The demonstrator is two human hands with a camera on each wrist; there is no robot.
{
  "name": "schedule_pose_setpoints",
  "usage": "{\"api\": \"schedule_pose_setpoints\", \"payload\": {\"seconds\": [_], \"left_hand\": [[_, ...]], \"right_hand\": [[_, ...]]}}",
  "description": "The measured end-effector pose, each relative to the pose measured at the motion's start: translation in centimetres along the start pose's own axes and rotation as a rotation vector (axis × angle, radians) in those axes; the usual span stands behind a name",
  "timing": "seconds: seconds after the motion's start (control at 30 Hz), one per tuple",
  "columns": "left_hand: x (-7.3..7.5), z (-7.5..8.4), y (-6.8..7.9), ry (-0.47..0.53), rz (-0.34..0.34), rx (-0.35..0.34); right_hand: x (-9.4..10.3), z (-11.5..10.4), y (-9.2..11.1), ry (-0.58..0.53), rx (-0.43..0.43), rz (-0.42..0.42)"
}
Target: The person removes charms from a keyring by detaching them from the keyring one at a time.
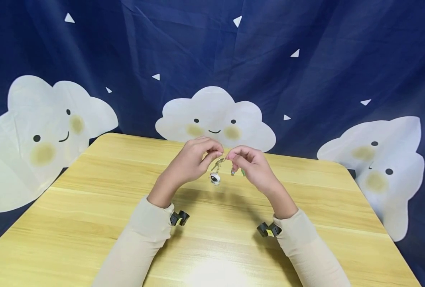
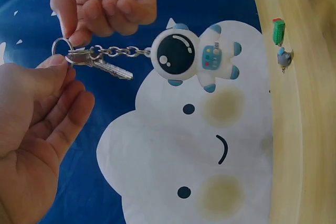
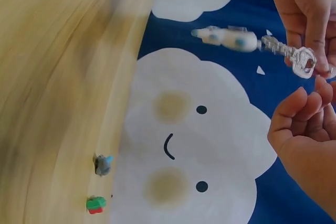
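Observation:
My left hand (image 1: 194, 159) pinches a metal key ring (image 2: 62, 47) between thumb and forefinger. Close beside it, my right hand (image 1: 252, 165) has its thumb and fingertips pinched on the same ring from the other side. A silver key (image 2: 113, 69) hangs from the ring, its toothed blade pointing away from the hands. Also on the ring is a short chain (image 2: 123, 51) with a white astronaut charm (image 2: 191, 56), dark-visored with blue trim. Both charm and key dangle above the table; in the right wrist view the charm (image 3: 231, 39) is slightly blurred.
Towards the far side of the wooden table (image 1: 212, 223) lie a small green-and-red figure (image 2: 279, 31) and a small grey-and-blue figure (image 2: 284, 57), partly behind the right hand in the head view. A dark blue curtain (image 1: 198, 44) with smiling clouds hangs behind the table.

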State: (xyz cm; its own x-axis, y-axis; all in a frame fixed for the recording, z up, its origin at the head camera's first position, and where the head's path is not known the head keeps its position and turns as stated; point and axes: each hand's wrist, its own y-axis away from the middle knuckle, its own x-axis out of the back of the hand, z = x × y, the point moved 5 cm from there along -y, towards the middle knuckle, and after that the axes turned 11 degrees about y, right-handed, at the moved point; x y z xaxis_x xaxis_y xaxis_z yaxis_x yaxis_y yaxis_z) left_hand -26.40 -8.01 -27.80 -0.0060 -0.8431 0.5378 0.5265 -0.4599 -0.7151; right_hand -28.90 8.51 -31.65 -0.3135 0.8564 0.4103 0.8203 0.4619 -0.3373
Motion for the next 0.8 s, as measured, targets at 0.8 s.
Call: {"api": "schedule_pose_setpoints", "payload": {"seconds": [0.8], "left_hand": [[0.0,-0.9,0.0,0.074,0.122,0.167]], "right_hand": [[-0.1,-1.6,0.2,0.214,0.268,0.156]]}}
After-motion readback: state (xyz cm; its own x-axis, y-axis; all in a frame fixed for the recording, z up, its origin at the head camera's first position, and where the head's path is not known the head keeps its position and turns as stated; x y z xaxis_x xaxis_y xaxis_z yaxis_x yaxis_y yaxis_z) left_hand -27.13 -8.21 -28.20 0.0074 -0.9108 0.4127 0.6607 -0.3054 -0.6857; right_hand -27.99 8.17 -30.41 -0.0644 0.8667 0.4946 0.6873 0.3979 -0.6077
